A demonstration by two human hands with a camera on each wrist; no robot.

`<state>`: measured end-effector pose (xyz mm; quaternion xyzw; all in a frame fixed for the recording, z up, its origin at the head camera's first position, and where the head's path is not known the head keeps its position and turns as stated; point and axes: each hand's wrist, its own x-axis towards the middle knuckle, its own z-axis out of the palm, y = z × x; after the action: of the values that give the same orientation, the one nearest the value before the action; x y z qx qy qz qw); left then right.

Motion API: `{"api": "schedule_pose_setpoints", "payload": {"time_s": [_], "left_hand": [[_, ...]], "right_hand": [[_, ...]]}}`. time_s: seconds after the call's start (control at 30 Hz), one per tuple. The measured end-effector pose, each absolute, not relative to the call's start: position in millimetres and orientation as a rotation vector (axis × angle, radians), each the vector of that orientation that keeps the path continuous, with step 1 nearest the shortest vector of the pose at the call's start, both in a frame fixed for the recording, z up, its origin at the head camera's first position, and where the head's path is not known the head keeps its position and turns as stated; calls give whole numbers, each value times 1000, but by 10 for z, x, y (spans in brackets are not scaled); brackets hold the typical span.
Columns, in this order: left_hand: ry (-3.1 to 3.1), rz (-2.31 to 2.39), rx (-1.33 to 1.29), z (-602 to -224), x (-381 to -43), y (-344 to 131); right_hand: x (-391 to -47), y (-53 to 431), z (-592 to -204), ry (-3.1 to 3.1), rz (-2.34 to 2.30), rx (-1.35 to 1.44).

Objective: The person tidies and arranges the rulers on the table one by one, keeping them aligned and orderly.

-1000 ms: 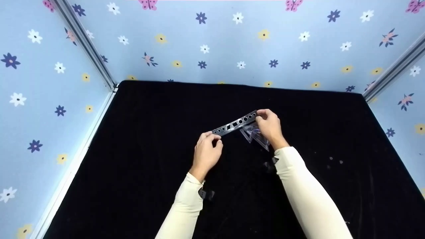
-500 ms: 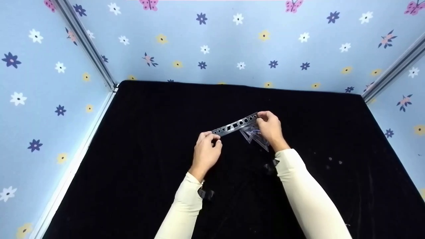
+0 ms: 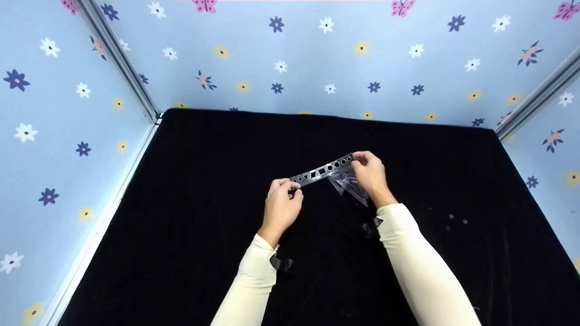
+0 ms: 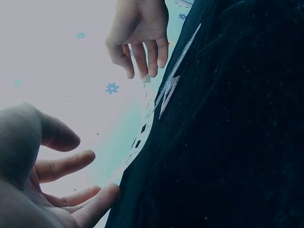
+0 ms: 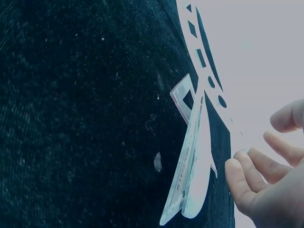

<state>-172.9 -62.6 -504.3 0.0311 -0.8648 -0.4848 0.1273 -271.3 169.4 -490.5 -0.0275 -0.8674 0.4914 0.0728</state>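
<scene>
A clear stencil ruler (image 3: 322, 171) with a row of cut-out shapes slants across the middle of the head view, bowed along its length. My left hand (image 3: 282, 204) holds its lower left end with the fingertips. At its upper right end, my right hand (image 3: 370, 175) grips it. Under and beside the right part of the ruler are clear triangular set squares (image 3: 359, 195), overlapping, with a bluish curved marking visible through them. The right wrist view shows one small set square (image 5: 182, 97) beside a long lettered edge (image 5: 179, 183). Where the fingertips meet the ruler is washed out in both wrist views.
Black cloth (image 3: 217, 217) covers the table. Blue flowered walls (image 3: 303, 54) stand behind and at both sides, with metal posts at the corners. Small pale specks (image 3: 453, 218) lie on the cloth at the right.
The right hand and its end of the ruler have dropped slightly towards the person over the last second. The left hand has barely moved.
</scene>
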Motion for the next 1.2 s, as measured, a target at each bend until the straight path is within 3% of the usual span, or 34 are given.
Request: {"api": "schedule_pose_setpoints", "payload": {"time_s": [1.2], "left_hand": [[-2445, -1440, 165, -5042, -1792, -768]], "right_hand": [[-2416, 1810, -4894, -2479, 1758, -74]]}}
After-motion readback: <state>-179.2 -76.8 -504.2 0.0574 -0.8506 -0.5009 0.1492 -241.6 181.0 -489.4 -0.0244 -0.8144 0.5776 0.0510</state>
